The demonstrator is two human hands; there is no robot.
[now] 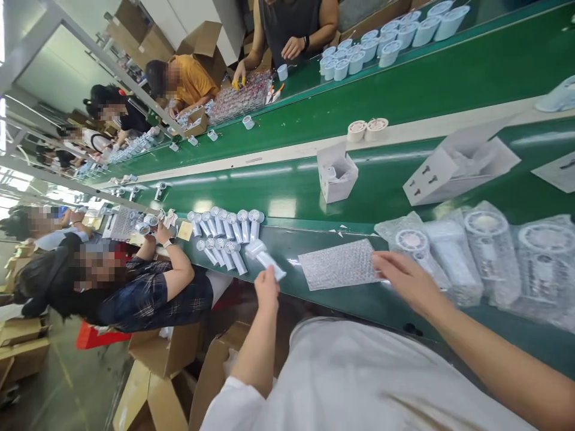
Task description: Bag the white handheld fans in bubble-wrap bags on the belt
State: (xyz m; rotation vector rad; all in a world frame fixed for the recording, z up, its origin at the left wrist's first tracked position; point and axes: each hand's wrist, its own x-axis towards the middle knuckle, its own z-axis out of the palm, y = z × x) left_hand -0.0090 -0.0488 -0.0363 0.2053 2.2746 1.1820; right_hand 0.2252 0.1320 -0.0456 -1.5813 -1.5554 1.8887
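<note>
- White box [338, 190], open on the green belt [278, 187], with clear plastic inside; a larger white box [429, 178] likewise.
- Four bubble-wrap pouches [453, 254] enclose round-headed units.
- Pale-blue device [265, 256], smooth, tubular: by the worktop's [283, 238] near edge, left hand's [268, 291] grip around its end.
- Right hand's [408, 280] grip pinches flat bubble wrap [339, 265].

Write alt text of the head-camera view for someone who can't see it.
The wearer's left hand holds a pale device at a green bench; the right hand touches flat bubble wrap. Similar unwrapped devices lie in rows to the left, wrapped devices to the right. Other people sit or stand nearby.
</note>
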